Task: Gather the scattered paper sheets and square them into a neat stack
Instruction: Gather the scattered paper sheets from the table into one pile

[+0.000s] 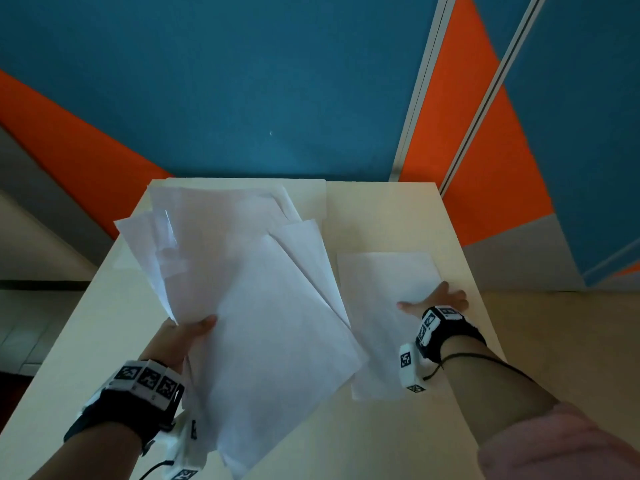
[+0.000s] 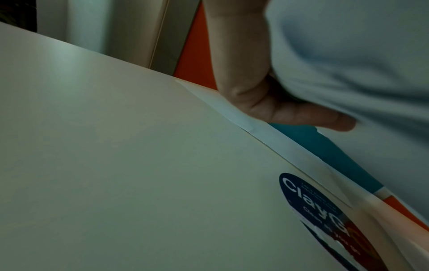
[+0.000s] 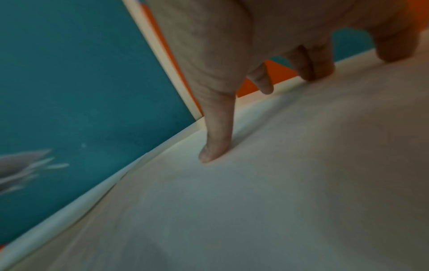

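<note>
My left hand (image 1: 188, 336) grips a fanned bundle of white paper sheets (image 1: 249, 278), held up above the cream table (image 1: 114, 327), thumb on top. In the left wrist view the left hand's fingers (image 2: 290, 113) curl under the bundle (image 2: 348, 55). One more sheet lies flat on the table beneath the bundle at the far side (image 1: 304, 199). A single white sheet (image 1: 381, 306) lies flat at the right. My right hand (image 1: 436, 299) rests on that sheet with fingers spread and straight; the right wrist view shows its fingertips (image 3: 213, 150) pressing the paper (image 3: 255, 201).
The table's right edge (image 1: 485, 306) runs just beyond my right hand. A blue and orange partition wall (image 1: 242, 81) stands behind the table's far edge. A round dark-blue sticker (image 2: 320, 210) is on the tabletop near the left wrist.
</note>
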`<action>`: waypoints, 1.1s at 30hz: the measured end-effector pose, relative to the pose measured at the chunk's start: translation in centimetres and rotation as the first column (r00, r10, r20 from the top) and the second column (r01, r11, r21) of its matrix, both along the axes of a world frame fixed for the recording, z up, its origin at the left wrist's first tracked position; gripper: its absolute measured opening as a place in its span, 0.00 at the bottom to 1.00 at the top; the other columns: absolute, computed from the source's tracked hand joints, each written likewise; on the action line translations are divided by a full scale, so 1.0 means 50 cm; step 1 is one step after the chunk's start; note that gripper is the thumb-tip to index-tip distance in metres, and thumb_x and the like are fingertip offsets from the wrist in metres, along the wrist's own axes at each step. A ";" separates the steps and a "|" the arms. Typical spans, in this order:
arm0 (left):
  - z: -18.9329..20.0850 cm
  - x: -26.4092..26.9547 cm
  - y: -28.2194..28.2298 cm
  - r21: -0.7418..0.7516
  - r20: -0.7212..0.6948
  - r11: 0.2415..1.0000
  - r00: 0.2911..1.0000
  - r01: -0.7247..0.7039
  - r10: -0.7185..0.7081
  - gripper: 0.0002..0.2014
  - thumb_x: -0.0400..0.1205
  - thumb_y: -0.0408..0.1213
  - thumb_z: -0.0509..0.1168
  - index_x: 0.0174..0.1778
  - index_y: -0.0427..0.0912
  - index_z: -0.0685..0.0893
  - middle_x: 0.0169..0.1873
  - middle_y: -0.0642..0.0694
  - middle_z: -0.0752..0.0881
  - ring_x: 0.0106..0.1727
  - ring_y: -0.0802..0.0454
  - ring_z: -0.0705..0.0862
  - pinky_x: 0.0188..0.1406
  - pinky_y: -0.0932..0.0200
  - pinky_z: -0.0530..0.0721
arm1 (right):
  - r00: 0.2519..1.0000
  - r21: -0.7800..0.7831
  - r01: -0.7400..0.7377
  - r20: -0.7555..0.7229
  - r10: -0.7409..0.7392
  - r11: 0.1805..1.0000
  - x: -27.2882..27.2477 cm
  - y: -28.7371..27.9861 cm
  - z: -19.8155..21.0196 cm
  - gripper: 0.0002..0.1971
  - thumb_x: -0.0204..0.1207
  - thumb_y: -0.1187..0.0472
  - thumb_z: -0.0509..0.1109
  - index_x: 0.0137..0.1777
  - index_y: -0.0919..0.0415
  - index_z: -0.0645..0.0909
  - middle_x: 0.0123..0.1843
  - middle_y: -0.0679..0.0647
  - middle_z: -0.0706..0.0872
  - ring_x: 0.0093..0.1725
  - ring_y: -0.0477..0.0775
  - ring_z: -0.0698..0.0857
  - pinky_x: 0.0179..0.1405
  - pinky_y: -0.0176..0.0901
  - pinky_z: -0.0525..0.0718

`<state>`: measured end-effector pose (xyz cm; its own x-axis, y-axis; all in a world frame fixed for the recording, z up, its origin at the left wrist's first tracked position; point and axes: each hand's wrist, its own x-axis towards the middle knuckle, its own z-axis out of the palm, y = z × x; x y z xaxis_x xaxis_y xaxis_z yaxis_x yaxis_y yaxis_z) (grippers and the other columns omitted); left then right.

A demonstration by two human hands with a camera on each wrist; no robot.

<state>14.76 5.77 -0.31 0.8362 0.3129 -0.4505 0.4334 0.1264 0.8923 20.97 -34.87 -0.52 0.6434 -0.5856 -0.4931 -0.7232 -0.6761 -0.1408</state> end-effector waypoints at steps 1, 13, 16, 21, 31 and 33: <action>-0.001 -0.002 0.002 -0.012 0.005 1.000 1.000 -0.002 0.002 0.18 0.64 0.30 0.75 0.50 0.31 0.84 0.31 0.42 0.91 0.33 0.43 0.88 0.41 0.51 0.88 | 1.000 -0.005 -0.011 -0.017 0.010 1.000 -0.001 -0.003 -0.003 0.60 0.59 0.38 0.79 0.82 0.59 0.45 0.81 0.65 0.53 0.81 0.66 0.53 0.74 0.66 0.65; 0.024 -0.045 0.013 0.045 -0.026 0.999 0.999 -0.019 0.020 0.17 0.74 0.25 0.69 0.59 0.26 0.79 0.38 0.37 0.85 0.37 0.44 0.83 0.31 0.57 0.86 | 0.971 0.242 -0.165 0.207 0.115 0.956 -0.069 0.033 -0.004 0.20 0.71 0.64 0.73 0.64 0.65 0.80 0.63 0.63 0.86 0.61 0.63 0.85 0.59 0.46 0.82; 0.040 -0.061 0.022 0.078 -0.030 0.997 1.000 -0.002 0.004 0.14 0.74 0.24 0.69 0.55 0.27 0.80 0.31 0.40 0.88 0.32 0.44 0.86 0.26 0.61 0.86 | 0.893 0.322 -0.219 0.446 0.057 0.921 -0.079 0.046 0.061 0.15 0.73 0.68 0.70 0.61 0.70 0.82 0.60 0.66 0.87 0.56 0.62 0.86 0.52 0.43 0.80; 0.057 -0.085 0.044 0.113 -0.063 0.994 0.998 0.002 0.005 0.17 0.74 0.24 0.70 0.57 0.21 0.80 0.43 0.31 0.86 0.40 0.40 0.83 0.50 0.47 0.82 | 0.677 0.434 -0.401 0.733 -0.058 0.806 -0.088 0.052 0.252 0.09 0.74 0.67 0.72 0.52 0.67 0.85 0.49 0.57 0.86 0.39 0.52 0.85 0.38 0.39 0.81; 0.130 -0.127 0.014 0.110 0.032 0.993 0.998 0.051 -0.055 0.04 0.75 0.21 0.67 0.43 0.23 0.81 0.20 0.46 0.85 0.24 0.53 0.84 0.24 0.63 0.81 | 0.757 0.744 -0.562 0.639 -0.138 0.363 -0.144 0.156 0.363 0.42 0.25 0.42 0.87 0.43 0.63 0.85 0.34 0.51 0.93 0.31 0.47 0.91 0.32 0.39 0.89; 0.133 -0.127 0.014 0.043 0.069 0.995 0.993 0.088 -0.091 0.09 0.73 0.25 0.71 0.46 0.26 0.81 0.26 0.44 0.86 0.28 0.54 0.84 0.24 0.62 0.79 | 0.786 0.784 -0.501 0.590 -0.185 0.367 -0.154 0.190 0.329 0.44 0.26 0.43 0.88 0.45 0.66 0.85 0.36 0.54 0.93 0.33 0.51 0.91 0.34 0.41 0.89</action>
<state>8.43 6.47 6.37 0.8909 0.2518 -0.3781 0.3772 0.0540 0.9246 13.27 -25.39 15.94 0.9776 0.1155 -0.1758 -0.1786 0.0146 -0.9838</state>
